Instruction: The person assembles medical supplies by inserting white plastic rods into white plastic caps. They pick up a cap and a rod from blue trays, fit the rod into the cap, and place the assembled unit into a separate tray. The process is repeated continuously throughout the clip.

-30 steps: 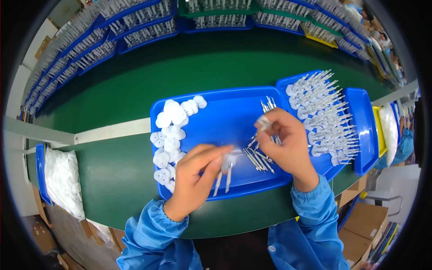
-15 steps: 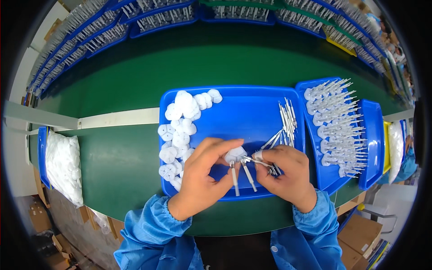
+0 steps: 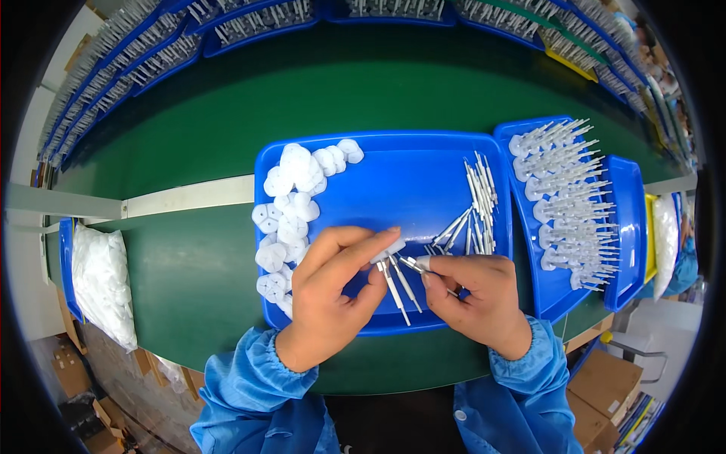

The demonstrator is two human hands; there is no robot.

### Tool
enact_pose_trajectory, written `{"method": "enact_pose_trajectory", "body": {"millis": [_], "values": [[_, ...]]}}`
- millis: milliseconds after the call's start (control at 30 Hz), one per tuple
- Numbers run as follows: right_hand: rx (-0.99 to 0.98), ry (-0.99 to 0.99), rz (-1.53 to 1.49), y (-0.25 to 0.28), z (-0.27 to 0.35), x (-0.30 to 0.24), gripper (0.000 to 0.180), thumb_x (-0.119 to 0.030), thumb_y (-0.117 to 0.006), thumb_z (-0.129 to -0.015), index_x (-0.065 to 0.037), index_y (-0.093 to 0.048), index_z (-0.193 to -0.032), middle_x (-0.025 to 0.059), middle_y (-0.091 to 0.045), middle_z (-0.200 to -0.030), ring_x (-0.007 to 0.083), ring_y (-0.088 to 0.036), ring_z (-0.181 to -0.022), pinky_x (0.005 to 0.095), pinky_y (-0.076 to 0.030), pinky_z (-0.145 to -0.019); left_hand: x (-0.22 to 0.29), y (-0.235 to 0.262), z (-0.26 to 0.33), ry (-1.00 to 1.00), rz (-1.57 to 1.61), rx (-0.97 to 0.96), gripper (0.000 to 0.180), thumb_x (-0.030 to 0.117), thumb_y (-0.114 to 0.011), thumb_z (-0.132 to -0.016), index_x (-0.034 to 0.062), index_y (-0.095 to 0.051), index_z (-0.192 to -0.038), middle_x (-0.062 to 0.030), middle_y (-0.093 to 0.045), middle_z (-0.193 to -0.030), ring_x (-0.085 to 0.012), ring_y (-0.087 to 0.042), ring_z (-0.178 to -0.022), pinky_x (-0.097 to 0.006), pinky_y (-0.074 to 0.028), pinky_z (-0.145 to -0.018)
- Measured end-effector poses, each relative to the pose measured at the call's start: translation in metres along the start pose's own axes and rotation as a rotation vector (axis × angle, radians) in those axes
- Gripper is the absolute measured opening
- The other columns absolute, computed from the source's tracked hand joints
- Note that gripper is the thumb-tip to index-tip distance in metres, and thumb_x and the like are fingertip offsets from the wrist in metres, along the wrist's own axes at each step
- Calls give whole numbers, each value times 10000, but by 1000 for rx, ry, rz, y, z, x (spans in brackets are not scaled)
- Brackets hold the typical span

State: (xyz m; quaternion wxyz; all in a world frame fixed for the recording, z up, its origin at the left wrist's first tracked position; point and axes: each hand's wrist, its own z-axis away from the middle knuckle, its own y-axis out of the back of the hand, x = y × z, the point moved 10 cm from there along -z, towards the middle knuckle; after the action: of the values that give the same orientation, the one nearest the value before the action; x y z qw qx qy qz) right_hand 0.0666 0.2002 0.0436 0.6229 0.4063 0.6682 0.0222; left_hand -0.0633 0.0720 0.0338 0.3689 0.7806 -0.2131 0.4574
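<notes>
My left hand pinches the white disc, so I'd gently straighten the silver-tipped rod my right hand grips.

Bare-handed and seen from my distant post, my left hand and right hand face each other near the center of the view, fingertips just apart. I hold the left index finger stretched forward and to the right, its thumb bent below in a pinch. On the right, index finger and thumb tip close toward the left. My left forearm and right forearm, sleeved in blue with gathered cuffs, rise from the lower edge.
</notes>
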Motion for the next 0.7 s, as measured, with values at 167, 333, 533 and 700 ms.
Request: {"method": "enact_pose_trajectory", "body": {"millis": [167, 333, 533, 700], "values": [[5, -56, -53, 2, 0, 3, 179, -66, -836, -899, -28, -803, -1071, 76, -668, -653, 189, -646, -521, 316, -498, -510, 7, -2, -1, -64, -32, 20, 514, -149, -745, -817, 54, -805, -1286, -102, -688, -1111, -199, -688, -867, -306, -573, -738], [-41, -21, 24, -4, -4, 4, 138, -103, -850, -928, -31, -790, -1029, 74, -685, -673, 180, -652, -535, 312, -482, -508, 4, -4, -3, -25, 24, 18, 495, -147, -736, -835, 52, -803, -1283, -133, -729, -1205, -239, -732, -932, -329, -597, -762], [-111, -242, -148, -15, -1, 24, 135, -160, -861, -950, -43, -793, -963, 63, -702, -669, 171, -639, -523, 303, -477, -506, 0, -13, -1, 11, 23, -116, 518, -148, -720, -857, 35, -781, -1338, -180, -805, -1226, -226, -785, -944, -314, -621, -827], [-75, -249, -140, -15, -4, 31, 118, -159, -869, -929, -54, -814, -932, 73, -716, -673, 199, -669, -541, 317, -493, -516, 0, -15, 2, 0, -49, -125, 521, -120, -751, -850, 45, -784, -1343, -171, -823, -1043, -249, -771, -793, -331, -608, -750]]}}
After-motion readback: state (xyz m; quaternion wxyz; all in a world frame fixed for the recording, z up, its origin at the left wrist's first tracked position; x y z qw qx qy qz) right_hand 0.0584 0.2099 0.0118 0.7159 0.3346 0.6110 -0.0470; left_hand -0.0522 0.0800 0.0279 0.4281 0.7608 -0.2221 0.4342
